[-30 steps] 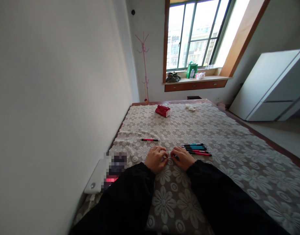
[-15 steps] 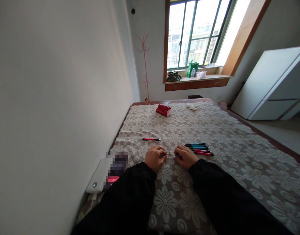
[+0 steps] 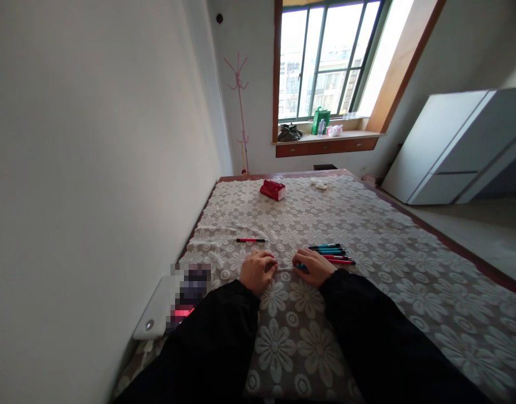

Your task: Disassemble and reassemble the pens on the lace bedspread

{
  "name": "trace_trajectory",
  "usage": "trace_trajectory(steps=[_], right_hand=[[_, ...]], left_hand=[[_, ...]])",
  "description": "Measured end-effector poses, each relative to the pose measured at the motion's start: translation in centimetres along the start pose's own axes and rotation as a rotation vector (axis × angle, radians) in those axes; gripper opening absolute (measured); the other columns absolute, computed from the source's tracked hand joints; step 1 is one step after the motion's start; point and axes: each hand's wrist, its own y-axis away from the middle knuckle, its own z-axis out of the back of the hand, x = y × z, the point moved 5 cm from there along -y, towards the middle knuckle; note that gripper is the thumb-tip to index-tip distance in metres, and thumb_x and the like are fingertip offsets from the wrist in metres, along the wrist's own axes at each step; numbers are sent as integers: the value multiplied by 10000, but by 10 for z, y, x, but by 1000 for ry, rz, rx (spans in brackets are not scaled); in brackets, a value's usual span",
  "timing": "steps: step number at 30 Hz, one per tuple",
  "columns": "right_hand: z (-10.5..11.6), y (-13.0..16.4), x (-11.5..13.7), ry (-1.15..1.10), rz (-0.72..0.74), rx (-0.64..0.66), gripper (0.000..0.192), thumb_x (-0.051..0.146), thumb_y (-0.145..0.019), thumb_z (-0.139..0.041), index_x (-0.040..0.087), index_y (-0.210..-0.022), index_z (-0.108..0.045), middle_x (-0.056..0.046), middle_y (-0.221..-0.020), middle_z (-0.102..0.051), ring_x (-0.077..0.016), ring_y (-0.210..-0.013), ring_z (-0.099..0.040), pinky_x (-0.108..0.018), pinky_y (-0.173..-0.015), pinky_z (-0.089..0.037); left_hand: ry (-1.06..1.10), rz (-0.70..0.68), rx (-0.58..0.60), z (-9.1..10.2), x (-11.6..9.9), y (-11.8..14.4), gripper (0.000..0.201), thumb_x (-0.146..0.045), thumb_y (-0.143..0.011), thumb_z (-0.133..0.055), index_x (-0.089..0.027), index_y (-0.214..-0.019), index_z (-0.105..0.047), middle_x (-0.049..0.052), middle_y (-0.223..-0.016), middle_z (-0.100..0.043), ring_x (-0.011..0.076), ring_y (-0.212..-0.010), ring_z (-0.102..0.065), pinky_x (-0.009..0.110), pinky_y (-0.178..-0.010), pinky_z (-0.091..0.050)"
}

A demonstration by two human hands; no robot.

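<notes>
From the head camera, I see both my hands resting low on the brown bed cover with white flower lace pattern (image 3: 367, 224), and my black sleeves come in from the bottom edge. My left hand (image 3: 256, 271) is curled into a loose fist, the fingers bent together, and it pinches one end of a thin pale rod (image 3: 284, 269) that runs across to my other hand. My right hand (image 3: 314, 266) is also closed, the fingers wrapped on a teal pen (image 3: 302, 268) of which only a small part shows near the thumb (whether the rod comes out of this pen I cannot tell, it is too small). The two hands are near each other but not touching.

Just beside my right hand, to its far right side, lies a row of teal and red pens (image 3: 331, 253), parallel and close together. One single red pen with black ends (image 3: 251, 240) lies apart, beyond my left hand. Far up the cover there is a red box with white side (image 3: 272, 190). At the left edge of the bed a flat white device (image 3: 155, 314) lies next to the wall.
</notes>
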Motion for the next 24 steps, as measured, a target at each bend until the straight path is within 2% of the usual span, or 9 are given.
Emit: trace_trajectory(steps=[6, 9, 12, 17, 20, 24], right_hand=[[-3, 0, 6, -22, 70, 7, 120, 154, -831, -522, 192, -882, -624, -64, -877, -616, -205, -835, -557, -315, -756, -425], [-2, 0, 8, -13, 90, 2, 122, 151, -833, -527, 198, -879, -629, -65, -876, -617, -207, -838, -557, -317, -756, -418], [4, 2, -2, 38, 40, -2, 114, 134, -809, -555, 204, -855, -632, -61, -870, -624, -214, -849, -556, -324, -759, -405], [29, 7, -19, 92, -70, -69, 108, 132, -831, -555, 208, -836, -631, -65, -867, -639, -223, -843, -547, -345, -773, -402], [33, 6, -7, 16, 7, -83, 116, 164, -866, -537, 214, -861, -641, -67, -880, -641, -214, -850, -551, -339, -782, -410], [13, 3, 21, -29, 145, 3, 96, 199, -869, -569, 224, -882, -660, -58, -865, -643, -203, -851, -562, -322, -761, -404]], left_hand=[[-2, -98, 61, -2, -10, 0, 158, -327, -808, -649, -269, -939, -717, 28, -1111, -642, 218, -1096, -525, 371, -972, -401], [-14, -92, 94, -3, -10, -1, 119, -271, -813, -634, -265, -893, -723, 26, -1106, -643, 213, -1099, -526, 361, -969, -408], [-11, -73, 100, -3, -9, -1, 123, -257, -821, -616, -260, -887, -720, 24, -1106, -643, 209, -1096, -532, 359, -972, -413], [-6, -58, 91, -2, -8, -1, 137, -278, -844, -584, -245, -882, -711, 27, -1081, -648, 204, -1064, -551, 349, -962, -422], [0, -57, 79, -2, -9, -1, 126, -268, -839, -586, -245, -870, -706, 24, -1050, -651, 199, -1038, -563, 343, -944, -431], [40, -38, 42, 1, -9, -1, 130, -244, -822, -591, -248, -887, -705, 31, -1064, -645, 198, -1034, -571, 341, -951, -435]])
